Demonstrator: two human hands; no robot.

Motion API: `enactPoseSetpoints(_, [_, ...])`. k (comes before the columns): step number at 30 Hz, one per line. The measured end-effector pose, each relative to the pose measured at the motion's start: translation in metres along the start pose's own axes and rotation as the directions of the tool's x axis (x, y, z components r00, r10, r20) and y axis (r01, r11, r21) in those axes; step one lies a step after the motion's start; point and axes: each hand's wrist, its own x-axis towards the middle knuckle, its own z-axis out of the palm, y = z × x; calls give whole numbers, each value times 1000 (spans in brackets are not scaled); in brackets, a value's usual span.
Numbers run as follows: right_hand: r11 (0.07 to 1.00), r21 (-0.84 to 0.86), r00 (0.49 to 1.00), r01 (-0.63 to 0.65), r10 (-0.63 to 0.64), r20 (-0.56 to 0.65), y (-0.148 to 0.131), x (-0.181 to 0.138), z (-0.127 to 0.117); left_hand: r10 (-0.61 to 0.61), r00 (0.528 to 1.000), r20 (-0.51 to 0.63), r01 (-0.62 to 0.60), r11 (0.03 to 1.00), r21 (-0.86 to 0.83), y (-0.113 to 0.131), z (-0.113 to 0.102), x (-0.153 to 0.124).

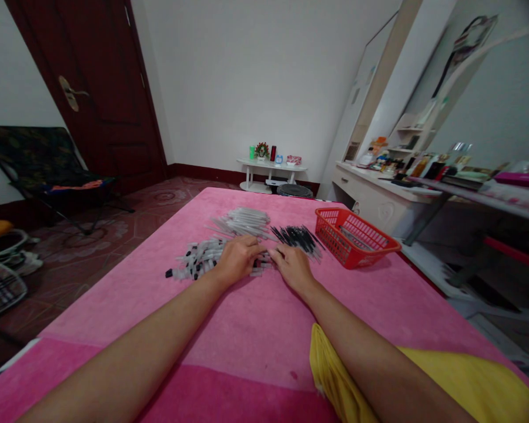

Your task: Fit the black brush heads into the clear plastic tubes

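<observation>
Over the pink-covered table my left hand (241,258) is closed, its fingertips pinched at the right edge of a heap of translucent pen-like tubes with black ends (200,258). My right hand (293,268) is also closed, thumb and fingers together, a short gap from the left. Whatever lies between the fingers of either hand is too small to make out. Behind the hands rests a pile of clear, slim tubes (244,222). A bundle of thin black sticks that look like pen refills (297,237) lies just beyond my right hand.
A red plastic basket (348,258) with some thin pieces inside stands right of the sticks. Yellow cloth (462,376) lies under my right forearm. A cluttered dressing table (374,200) is at the right, a folding chair (39,158) at the left, and a small white stand (271,166) by the wall.
</observation>
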Motion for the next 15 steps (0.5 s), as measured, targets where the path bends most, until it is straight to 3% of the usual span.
enactPoseSetpoints(6, [995, 79, 998, -67, 67, 1, 4, 1, 1, 3, 999, -38, -4, 1000, -25, -5, -3, 1])
enactPoseSetpoints(10, [998, 19, 998, 60, -61, 13, 2, 1, 2, -85, 982, -170, 61, 988, -142, -13, -9, 3])
enactPoseSetpoints(12, [985, -39, 983, 167, -164, 85, -1, 1, 2, -188, 943, -275, 114, 958, -264, -15, -10, 5])
enactPoseSetpoints(15, [951, -126, 945, 282, -252, 209, -6, -1, 3, -417, 830, -370, 185, 831, -524, -17, -7, 9])
